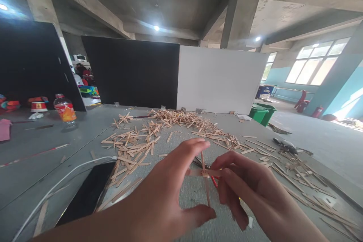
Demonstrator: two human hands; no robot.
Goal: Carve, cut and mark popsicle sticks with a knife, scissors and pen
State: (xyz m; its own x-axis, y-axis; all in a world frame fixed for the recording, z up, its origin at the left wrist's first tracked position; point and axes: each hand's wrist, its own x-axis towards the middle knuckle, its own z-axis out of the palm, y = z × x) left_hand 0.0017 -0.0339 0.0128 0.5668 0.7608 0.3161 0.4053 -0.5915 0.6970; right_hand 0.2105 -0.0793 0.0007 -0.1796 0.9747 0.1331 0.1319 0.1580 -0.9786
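Between my hands is a small cross of thin wooden craft sticks [205, 174], joined at the middle. My left hand [172, 181] spans its upright stick, index finger at the top end and thumb at the bottom end. Thumb and index finger of my right hand [244, 181] pinch the right end of the crosswise stick; its other fingers curl below. On the table just behind the cross lies a red-handled tool [214, 182] with dark metal parts, mostly hidden by the cross and my right hand.
Loose wooden sticks [181, 119] are heaped across the grey table. To the left are a phone [87, 193] with a white cable [65, 176] and a plastic bottle [64, 109]. Black panels [133, 72] and a white panel [218, 79] stand behind. Green bins [258, 113] are beyond the table's right side.
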